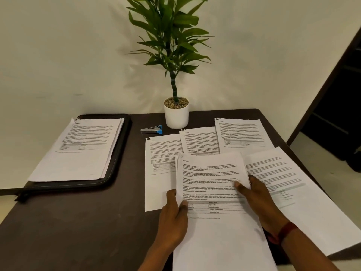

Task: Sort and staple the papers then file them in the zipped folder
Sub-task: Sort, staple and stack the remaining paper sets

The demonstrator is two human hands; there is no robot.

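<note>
Dark table (78, 222) against a pale wall (58, 55), dim doorway (332, 114) at far right. Near centre, lifted off the table and tilted toward the viewer: a sheaf of printed papers (214, 182), headed page on top. Left hand (173, 218) pinching the left edge, thumb on the face, fingers underneath. Right hand (257, 202) pinching the right edge the same way, thumb on the text. Gripped at both sides probably to square the sheets or check the heading before sorting.

Just beyond and partly under the sheaf, three more sets (158, 173) fanned across the table, with dark marks at the top-left corners, likely staples. To the right, an angled sheet (293, 182). Farther off, the stapler (151, 130), left of a white plant pot (176, 116), seemingly parked within reach for the next set.

At far left, the black zipped folder (117, 163), flat, bearing a stack of papers (84, 147). Inside an opened folder or merely on top: cannot tell.
</note>
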